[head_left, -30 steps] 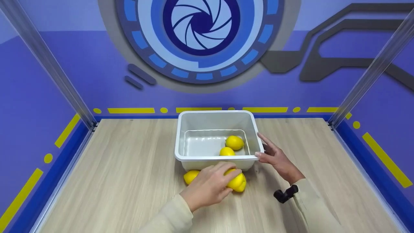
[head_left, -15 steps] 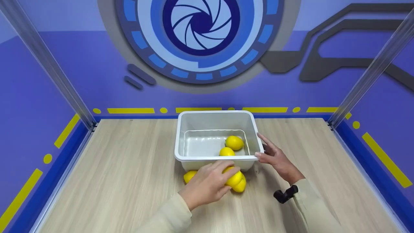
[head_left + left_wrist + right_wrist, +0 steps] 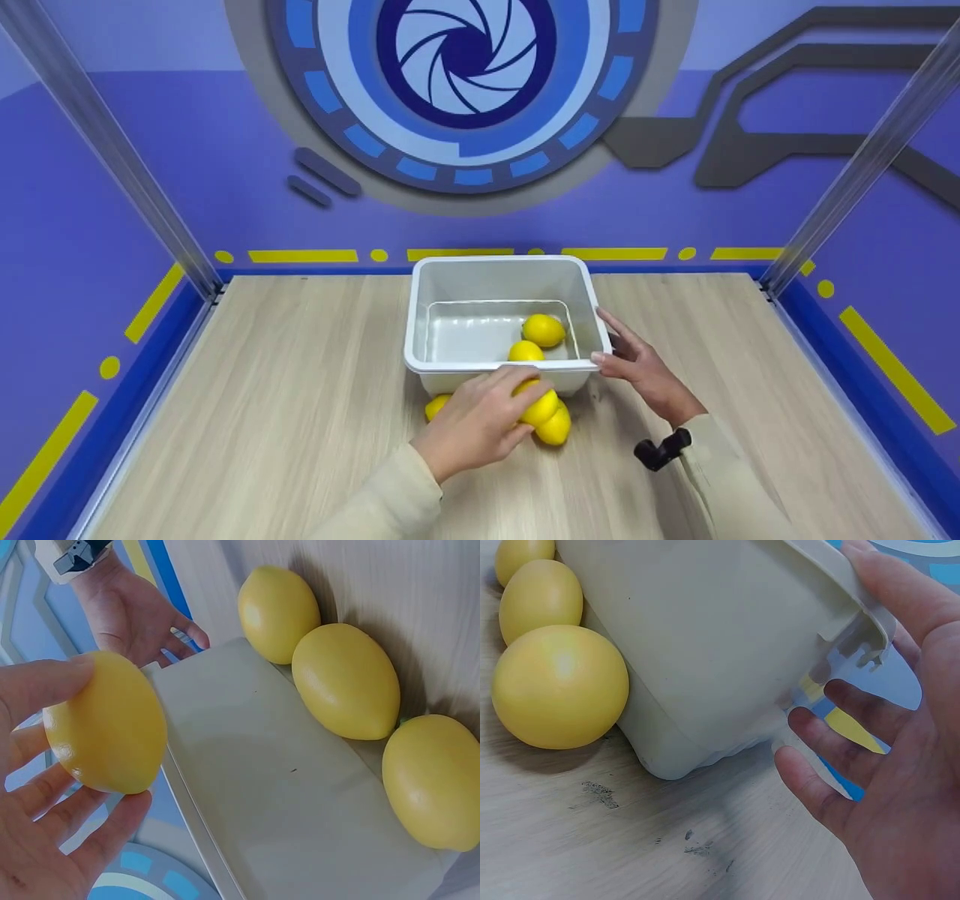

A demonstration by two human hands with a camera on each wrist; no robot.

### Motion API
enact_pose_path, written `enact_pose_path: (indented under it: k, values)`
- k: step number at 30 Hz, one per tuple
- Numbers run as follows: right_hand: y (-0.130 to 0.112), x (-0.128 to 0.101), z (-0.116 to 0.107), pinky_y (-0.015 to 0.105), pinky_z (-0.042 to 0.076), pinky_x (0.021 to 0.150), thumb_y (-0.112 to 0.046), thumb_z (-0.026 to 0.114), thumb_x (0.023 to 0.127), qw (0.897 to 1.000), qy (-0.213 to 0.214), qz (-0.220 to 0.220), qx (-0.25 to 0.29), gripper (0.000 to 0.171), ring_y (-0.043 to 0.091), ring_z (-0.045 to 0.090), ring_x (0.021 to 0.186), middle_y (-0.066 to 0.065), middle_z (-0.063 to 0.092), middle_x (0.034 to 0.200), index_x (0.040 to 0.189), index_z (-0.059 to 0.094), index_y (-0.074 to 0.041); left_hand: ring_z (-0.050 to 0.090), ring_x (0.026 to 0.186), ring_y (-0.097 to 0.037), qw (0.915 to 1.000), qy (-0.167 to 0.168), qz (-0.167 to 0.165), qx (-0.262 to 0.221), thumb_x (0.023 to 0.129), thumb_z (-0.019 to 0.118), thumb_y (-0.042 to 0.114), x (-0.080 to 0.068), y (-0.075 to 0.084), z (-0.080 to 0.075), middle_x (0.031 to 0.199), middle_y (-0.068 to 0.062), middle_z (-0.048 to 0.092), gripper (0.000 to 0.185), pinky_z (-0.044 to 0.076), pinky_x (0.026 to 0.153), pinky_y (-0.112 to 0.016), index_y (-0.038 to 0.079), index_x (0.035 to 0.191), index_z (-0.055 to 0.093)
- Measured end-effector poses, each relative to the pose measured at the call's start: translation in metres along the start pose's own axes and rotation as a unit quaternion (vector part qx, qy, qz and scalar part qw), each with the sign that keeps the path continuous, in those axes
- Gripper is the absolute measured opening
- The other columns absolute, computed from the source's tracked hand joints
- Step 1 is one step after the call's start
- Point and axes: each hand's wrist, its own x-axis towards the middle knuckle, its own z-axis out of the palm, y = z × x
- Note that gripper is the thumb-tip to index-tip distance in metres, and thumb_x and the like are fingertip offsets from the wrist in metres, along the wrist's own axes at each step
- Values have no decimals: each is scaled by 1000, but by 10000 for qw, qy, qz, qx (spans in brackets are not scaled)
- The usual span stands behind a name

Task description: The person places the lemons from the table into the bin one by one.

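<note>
My left hand (image 3: pixel 472 420) holds a lemon (image 3: pixel 112 724) between thumb and fingertips, raised near the front rim of a white plastic bin (image 3: pixel 495 366). My right hand (image 3: pixel 654 379) grips the bin at its front right corner, thumb on the rim and index finger along the side; its other fingers extend loosely beside the wall in the right wrist view. Two lemons lie inside the bin, one farther back (image 3: pixel 544 330) and one partly hidden by the front rim (image 3: pixel 526 351). Three more line its front wall on the table: a right one (image 3: pixel 553 426), a middle one (image 3: pixel 345 681) and a left one (image 3: pixel 436 407).
The bin stands on a wood-grain table (image 3: pixel 300 390) near the back wall (image 3: pixel 180 165), which is blue and purple with printed shapes. Side panels rise left and right. A black wrist device (image 3: pixel 663 450) sits at the right sleeve.
The left hand has lifted its lemon slightly up and toward the bin's front rim, baring more of the right lemon on the table. The right hand and the bin have stayed put.
</note>
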Motion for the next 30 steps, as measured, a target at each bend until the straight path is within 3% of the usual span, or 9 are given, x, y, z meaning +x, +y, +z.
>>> enact_pose_path:
  k: [6, 20, 30]
  values:
    - [0, 0, 0, 33, 48, 97, -27, 65, 92, 10000, -13, -1, -63, 73, 32, 42, 136, 12, 29, 157, 151, 24, -42, 55, 121, -16, 10000, 12, -65, -71, 88, 70, 30, 1, -2, -2, 134, -2, 54, 52, 50, 101, -31, 18, 135, 52]
    - [-1, -1, 0, 26, 50, 95, -28, 65, 92, 9999, -54, -81, -69, 73, 31, 35, 141, 12, 25, 159, 151, 24, -42, 55, 120, -17, 9996, 267, -76, 53, 88, 68, 26, 2, -5, -5, 132, -4, 55, 52, 52, 97, -32, 15, 136, 52]
    - [0, -1, 0, 29, 50, 98, -29, 65, 92, 9999, -36, -43, -114, 73, 31, 35, 141, 11, 25, 159, 150, 24, -43, 54, 121, -18, 9993, 312, -178, 127, 88, 69, 26, 3, -7, -5, 134, -5, 54, 52, 52, 97, -32, 14, 136, 51]
